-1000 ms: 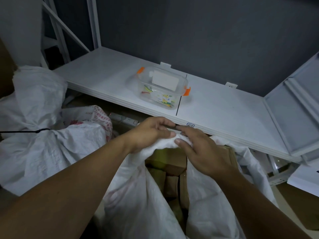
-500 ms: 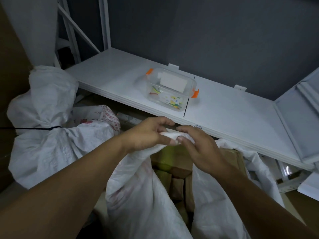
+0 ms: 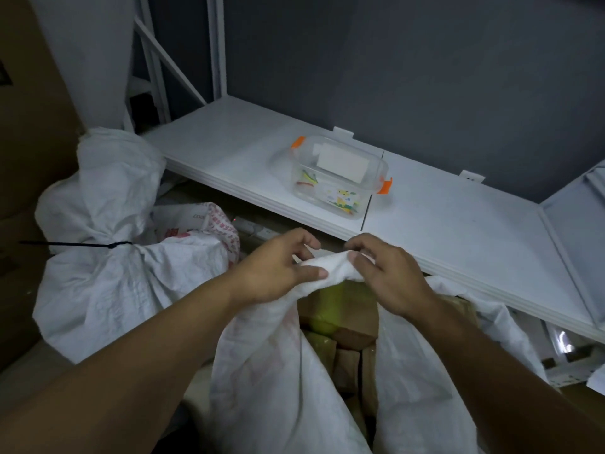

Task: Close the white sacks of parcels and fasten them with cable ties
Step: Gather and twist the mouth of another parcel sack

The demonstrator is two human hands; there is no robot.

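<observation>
At frame centre, the bunched rim of the open white sack is being pinched betw. thumb and fingers of the left grip and the right grip, both curled round the fabric and close together. The sack is filling the lower centre of the frame, its mouth gaping below the hands w/ brown parcels being seen inside. At left, a second white sack is being held closed at the neck by a black cable tie, tail pointing left. A clear box w/ orange clasps is sitting on the white shelf in the upper centre, beyond the hands.
</observation>
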